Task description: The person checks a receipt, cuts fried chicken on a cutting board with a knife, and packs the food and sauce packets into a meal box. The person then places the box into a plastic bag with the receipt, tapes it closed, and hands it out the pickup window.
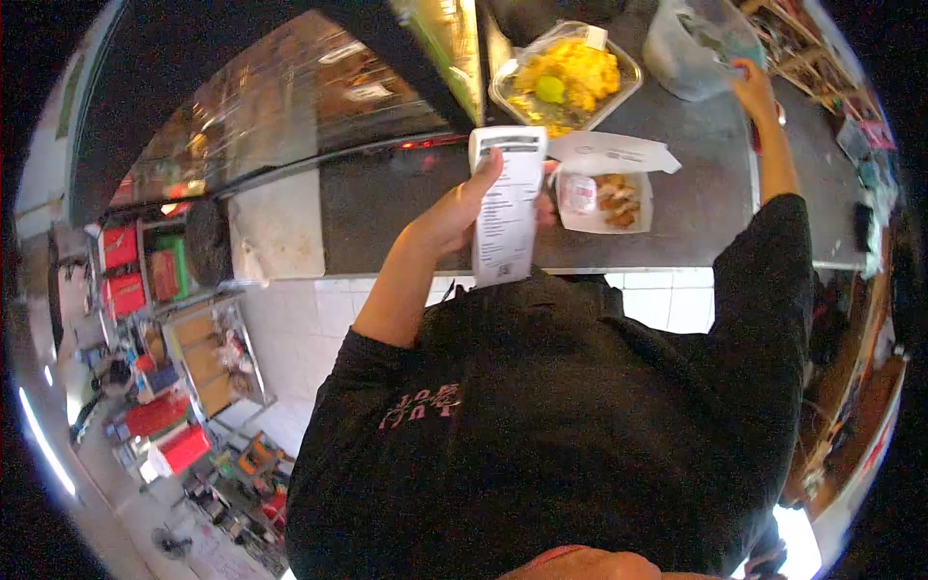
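Observation:
A long printed receipt (507, 208) is in my left hand (464, 205), with the thumb pressed on its upper part. Just right of it, an open white box (607, 215) holds browned food pieces and a small pink-and-white packet (578, 194). Behind the box stands a clear tray (623, 94) of yellow food with a round green piece on top. At the upper right my right hand (753, 87) has its fingers closed at the edge of a translucent plastic bag (688, 60).
The dark counter (387, 217) runs across in front of me, with a pale board (280, 222) at its left. Red crates (121, 271) and a shelf unit stand at the far left. Cluttered shelves (822, 58) line the right side.

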Tool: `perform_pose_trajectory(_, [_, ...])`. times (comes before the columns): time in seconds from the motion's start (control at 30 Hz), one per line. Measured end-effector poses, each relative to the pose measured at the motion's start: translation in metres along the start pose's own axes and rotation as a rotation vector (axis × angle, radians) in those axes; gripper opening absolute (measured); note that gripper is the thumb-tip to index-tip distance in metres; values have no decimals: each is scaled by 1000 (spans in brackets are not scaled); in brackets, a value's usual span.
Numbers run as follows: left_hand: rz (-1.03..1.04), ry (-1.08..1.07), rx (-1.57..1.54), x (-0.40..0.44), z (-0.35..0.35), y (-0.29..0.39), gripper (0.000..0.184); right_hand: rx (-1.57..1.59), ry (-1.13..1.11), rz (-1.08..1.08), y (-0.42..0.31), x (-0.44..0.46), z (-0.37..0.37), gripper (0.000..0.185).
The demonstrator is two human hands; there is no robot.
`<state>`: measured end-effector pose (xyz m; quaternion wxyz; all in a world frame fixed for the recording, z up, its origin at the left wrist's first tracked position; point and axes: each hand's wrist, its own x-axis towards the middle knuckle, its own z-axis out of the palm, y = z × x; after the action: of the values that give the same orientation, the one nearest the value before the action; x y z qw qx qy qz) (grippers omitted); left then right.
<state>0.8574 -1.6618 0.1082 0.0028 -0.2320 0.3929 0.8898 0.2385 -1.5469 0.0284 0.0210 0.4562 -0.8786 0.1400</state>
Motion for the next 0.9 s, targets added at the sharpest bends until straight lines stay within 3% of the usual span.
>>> perform_pose_trajectory(0.07, [-56, 31, 151, 2, -17, -12, 63, 8, 2, 112, -13, -3, -8, 38])
perform_pose_trajectory(0.13, [-48, 50, 397, 9, -42, -39, 55, 209, 172, 101, -11, 1, -11, 40])
perform_pose_trajectory(0.2, [-77, 33, 406, 25, -85, -82, 53, 268, 313, 14, -23, 4, -21, 48])
perform_pose_trajectory(0.27, [-110, 15, 423, 49, -109, -125, 52, 737, 288, -18, -53, -5, -27, 56])
perform_pose_trajectory(0.33, [-140, 162, 252, 70, -117, -159, 47, 169, 514, -271, -33, 14, -4, 59])
perform_pose_trajectory(0.4, [-205, 186, 274, 89, -114, -174, 48, 208, 239, -133, -61, -20, -17, 56])
perform_pose_trajectory(0.53, [-331, 184, 268, 134, -108, -196, 50, 226, 115, -220, -40, -48, -7, 48])
perform_pose_trajectory(0.67, [-237, 220, 295, 170, -65, -195, 50, 217, 177, -364, -20, -68, -50, 40])
perform_pose_trajectory(0.73, [-243, 244, 130, 185, -14, -183, 54, 192, 322, -368, 11, -60, -69, 35])
perform_pose_trajectory(0.8, [-227, 282, 102, 209, 13, -185, 49, 233, 358, -334, 61, -43, -69, 31])
perform_pose_trajectory(0.87, [-304, 381, 110, 236, 43, -187, 43, 322, 360, -107, 119, -20, -59, 29])
perform_pose_trajectory(0.9, [-252, 375, 201, 251, 57, -189, 40, 226, 364, -111, 142, -9, -60, 29])
